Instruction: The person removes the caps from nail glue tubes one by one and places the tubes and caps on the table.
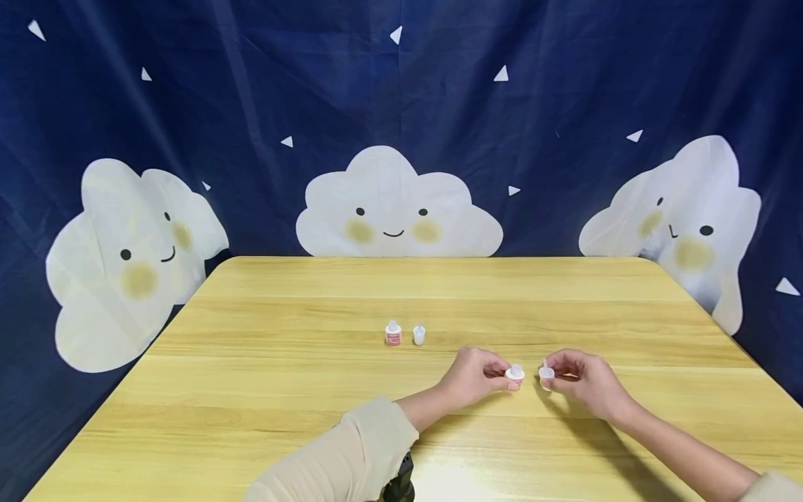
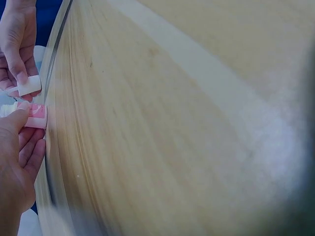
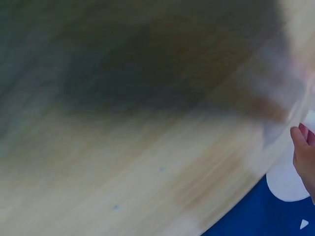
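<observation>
My left hand [image 1: 472, 376] pinches a small pink-and-white bottle [image 1: 515, 375] between thumb and fingers, its pale nozzle facing up. In the left wrist view the pink label of this bottle [image 2: 37, 116] shows beside the thumb. Just to the right, my right hand [image 1: 592, 385] pinches a white cap [image 1: 546, 375] with a thin stem pointing up. A short gap separates the cap from the bottle. The right wrist view catches only part of my right hand [image 3: 305, 152] at its edge.
A second pink-and-white bottle [image 1: 393, 336] stands farther back on the wooden table [image 1: 251, 390], with another white cap [image 1: 419, 337] upright beside it. Behind the table hangs a dark blue curtain [image 1: 351, 90] with clouds.
</observation>
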The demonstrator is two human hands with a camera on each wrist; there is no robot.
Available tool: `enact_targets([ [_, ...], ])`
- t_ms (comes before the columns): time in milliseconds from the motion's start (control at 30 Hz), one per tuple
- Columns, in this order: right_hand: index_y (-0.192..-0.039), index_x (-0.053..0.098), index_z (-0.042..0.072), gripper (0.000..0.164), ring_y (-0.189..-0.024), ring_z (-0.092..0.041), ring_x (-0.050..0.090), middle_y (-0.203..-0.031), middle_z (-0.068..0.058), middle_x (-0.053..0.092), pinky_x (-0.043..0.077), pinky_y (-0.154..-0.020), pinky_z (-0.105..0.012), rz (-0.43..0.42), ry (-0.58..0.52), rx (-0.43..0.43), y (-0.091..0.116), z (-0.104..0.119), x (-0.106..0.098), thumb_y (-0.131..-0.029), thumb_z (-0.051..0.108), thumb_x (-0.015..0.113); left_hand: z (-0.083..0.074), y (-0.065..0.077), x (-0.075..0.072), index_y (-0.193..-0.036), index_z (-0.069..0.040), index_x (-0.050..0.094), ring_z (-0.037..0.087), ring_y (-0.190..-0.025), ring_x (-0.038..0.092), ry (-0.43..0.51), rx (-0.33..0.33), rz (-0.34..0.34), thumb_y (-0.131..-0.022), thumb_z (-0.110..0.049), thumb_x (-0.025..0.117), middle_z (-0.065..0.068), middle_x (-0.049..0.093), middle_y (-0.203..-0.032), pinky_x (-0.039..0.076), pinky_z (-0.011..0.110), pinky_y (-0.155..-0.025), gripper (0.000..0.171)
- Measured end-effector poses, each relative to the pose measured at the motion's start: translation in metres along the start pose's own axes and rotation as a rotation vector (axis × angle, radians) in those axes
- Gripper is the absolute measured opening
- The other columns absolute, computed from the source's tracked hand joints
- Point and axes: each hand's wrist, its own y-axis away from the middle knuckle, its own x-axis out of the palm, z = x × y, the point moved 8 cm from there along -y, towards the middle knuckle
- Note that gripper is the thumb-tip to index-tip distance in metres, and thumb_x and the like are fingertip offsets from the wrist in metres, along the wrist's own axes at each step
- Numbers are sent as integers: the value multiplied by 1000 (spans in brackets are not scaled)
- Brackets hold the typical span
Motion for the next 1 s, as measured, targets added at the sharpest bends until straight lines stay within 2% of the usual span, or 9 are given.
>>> enact_targets([
  [267, -89, 62, -5, 19, -74, 6, 58, -84, -12, 66, 54, -67, -15, -82, -11, -24, 4, -2, 3, -74, -2, 73, 1, 0, 0, -91, -1, 72, 0, -74, 67, -5, 11, 2, -76, -12, 75, 7, 74, -87, 49, 6, -65, 18],
  [433, -88, 61, -3, 19, -72, 7, 55, -81, -7, 65, 53, -65, -15, -86, 1, -43, 6, -4, 5, -73, -3, 73, 0, 0, 0, -91, -1, 72, 1, -75, 67, -13, 25, 0, -76, -13, 75, 8, 73, -88, 49, 6, -65, 19],
  [767, -87, 60, -4, 17, -72, -7, 61, -79, -2, 64, 53, -64, -14, -77, -38, -115, 6, -2, 7, -76, 0, 72, 1, 0, 0, -92, -1, 72, 3, -77, 68, 4, 21, 5, -76, -11, 75, 8, 73, -89, 50, 6, -66, 19],
  [1000, -87, 59, -5, 19, -75, 6, 58, -79, -4, 65, 52, -65, -13, -93, -43, -165, 8, 0, 9, -73, -10, 70, -1, -1, 0, -93, -1, 72, 1, -75, 67, -35, 22, 3, -76, -13, 74, 7, 74, -89, 49, 5, -66, 21],
])
